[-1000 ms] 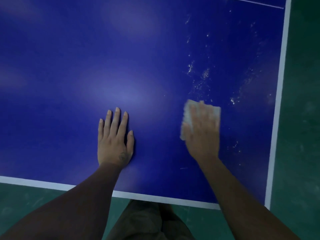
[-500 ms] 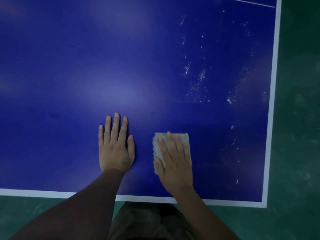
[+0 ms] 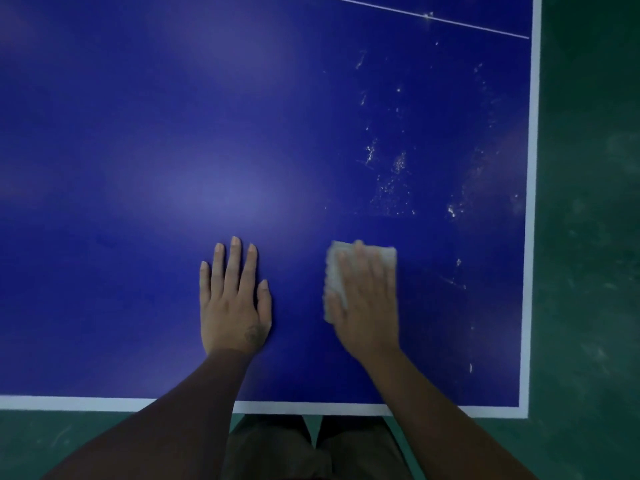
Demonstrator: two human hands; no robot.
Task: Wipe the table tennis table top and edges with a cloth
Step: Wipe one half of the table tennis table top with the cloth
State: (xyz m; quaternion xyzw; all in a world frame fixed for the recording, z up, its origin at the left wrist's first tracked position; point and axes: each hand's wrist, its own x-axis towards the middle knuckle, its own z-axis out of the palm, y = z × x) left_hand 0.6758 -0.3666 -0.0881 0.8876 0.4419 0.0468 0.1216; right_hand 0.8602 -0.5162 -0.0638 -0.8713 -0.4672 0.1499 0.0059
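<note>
fingers of the left hand are laid straight and flat on the surface, nothing grasped, while those of the right hand, slightly blurred, are spread over the cloth, which is pressed down rather than gripped. most of the view is filled by the blue table tennis table, bordered by a white edge line. green floor is seen beyond it. the pale cloth is found on the top, near the left hand's right side. white specks are scattered beyond the cloth.
</note>
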